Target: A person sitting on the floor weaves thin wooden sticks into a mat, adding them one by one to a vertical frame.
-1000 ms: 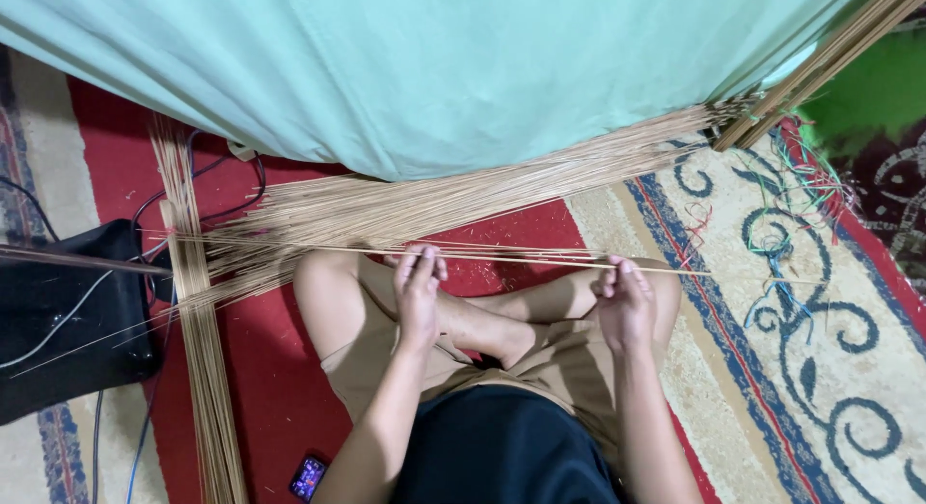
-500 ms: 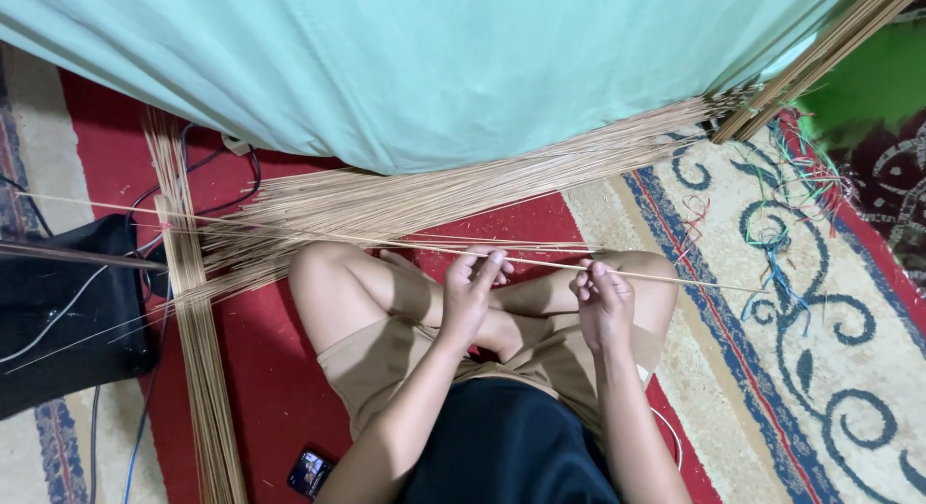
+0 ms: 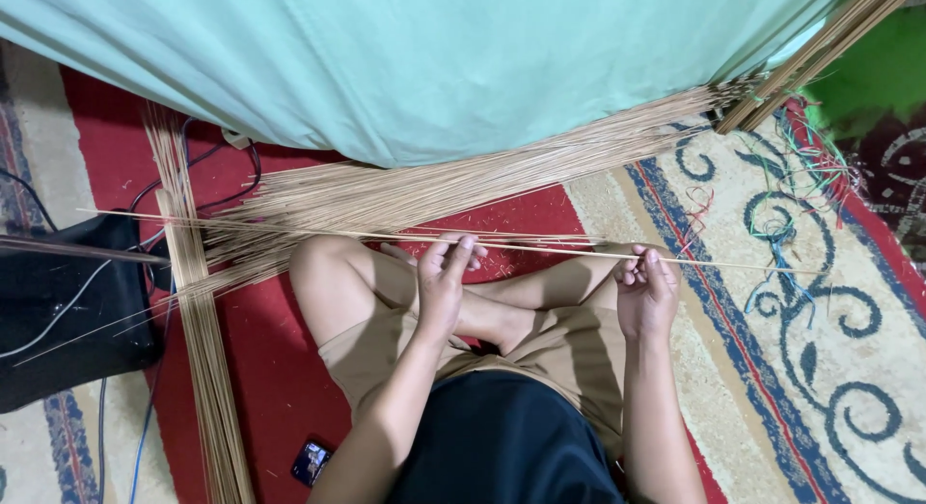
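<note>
I sit cross-legged on a red carpet. My left hand and my right hand hold a few long thin bamboo sticks level above my knees. The fingers of both hands pinch the sticks, which reach far to the left and right. Beyond them a large fan of thin sticks lies on the floor, running under a pale green cloth.
A bundle of sticks runs down the left side. A black box with cables stands at far left. A phone lies by my left elbow. A patterned rug with green thread scraps covers the right.
My hands have moved apart along the sticks: the right hand went right. The sticks now reach further to the right.
</note>
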